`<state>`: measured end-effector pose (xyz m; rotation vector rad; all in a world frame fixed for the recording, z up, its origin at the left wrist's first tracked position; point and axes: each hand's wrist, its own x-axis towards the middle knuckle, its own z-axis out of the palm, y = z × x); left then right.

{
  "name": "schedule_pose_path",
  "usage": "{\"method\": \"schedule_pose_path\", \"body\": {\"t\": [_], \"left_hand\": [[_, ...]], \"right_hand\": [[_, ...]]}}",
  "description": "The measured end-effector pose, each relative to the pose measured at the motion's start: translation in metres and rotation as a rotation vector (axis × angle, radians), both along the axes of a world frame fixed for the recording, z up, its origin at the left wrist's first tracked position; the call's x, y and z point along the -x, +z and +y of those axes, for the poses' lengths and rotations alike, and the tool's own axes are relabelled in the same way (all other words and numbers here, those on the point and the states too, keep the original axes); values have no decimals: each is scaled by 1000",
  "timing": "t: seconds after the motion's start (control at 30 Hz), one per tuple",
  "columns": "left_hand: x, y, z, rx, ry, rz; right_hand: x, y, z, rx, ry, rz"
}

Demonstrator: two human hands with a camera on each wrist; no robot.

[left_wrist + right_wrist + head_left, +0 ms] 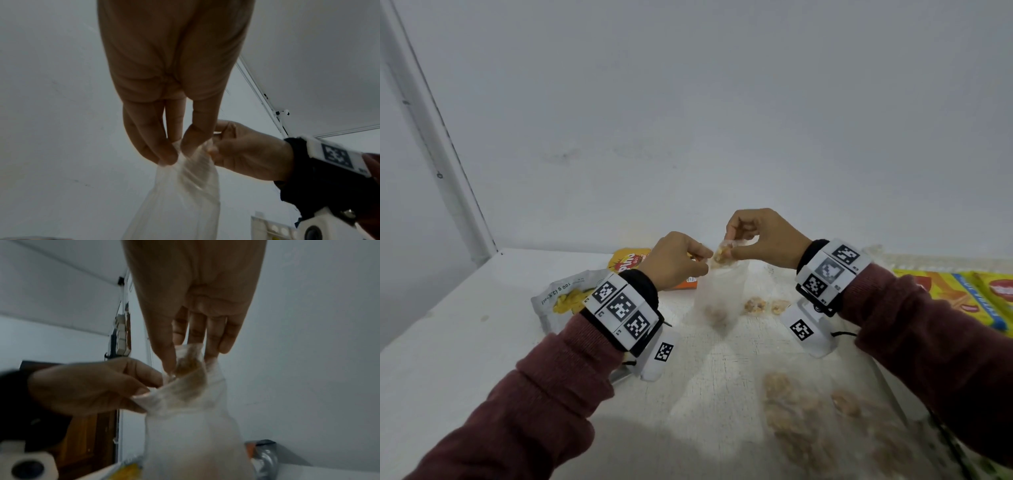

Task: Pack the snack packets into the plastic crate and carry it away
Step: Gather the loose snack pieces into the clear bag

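Note:
Both hands hold a clear plastic bag [719, 294] up by its mouth above the white table [465, 342]. My left hand [702, 263] pinches the left side of the rim between thumb and fingers. My right hand [731, 245] pinches the right side, with a brownish snack piece [722, 256] at the opening. The left wrist view has the bag [180, 203] hanging below the left hand [174, 151] and the right hand [216, 151]. From the right wrist, the bag [195, 443] shows the snack piece [189, 369] just inside its mouth. No crate is plainly seen.
An open silver packet of yellow chips [565, 294] lies at the left. A yellow-orange packet [630, 262] sits behind my left hand. Yellow packets [962, 294] lie at the right. Loose snack pieces [755, 305] and clear filled bags [801, 411] lie on the table.

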<state>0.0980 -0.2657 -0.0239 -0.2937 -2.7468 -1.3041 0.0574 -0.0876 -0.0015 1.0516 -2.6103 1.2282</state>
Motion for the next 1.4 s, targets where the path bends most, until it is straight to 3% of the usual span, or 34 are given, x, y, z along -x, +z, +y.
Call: {"method": "schedule_pose_path", "body": {"t": [0.2,0.37,0.4,0.57,0.67,0.9,1.17,1.3,1.4], "left_hand": [[1,0,1,-7,17,2],[1,0,-3,0,36,-5],[1,0,-3,0,38,-9],[4,0,-5,0,35,3],[5,-1,-5,4,37,9],[7,-2,-5,-11,36,14],[12,-3,-4,8,2,6],[13,-4,-1,6,-9,-1],[12,-3,1,12,-11,-3]], "right_hand": [[1,-5,6,-475,-56,118],[15,3,16,-184,-216,44],[21,2,18,-201,-266,1],[39,-39,9,-897,-312,-230],[42,-63,1,-1079,-281,-250],[48,-80,-4,-1134,-264,-202],[66,-41,18,-719,-307,-366],[59,-44,35,-992,-341,-375],[69,-70,47,-1145,-364,-371]]}}
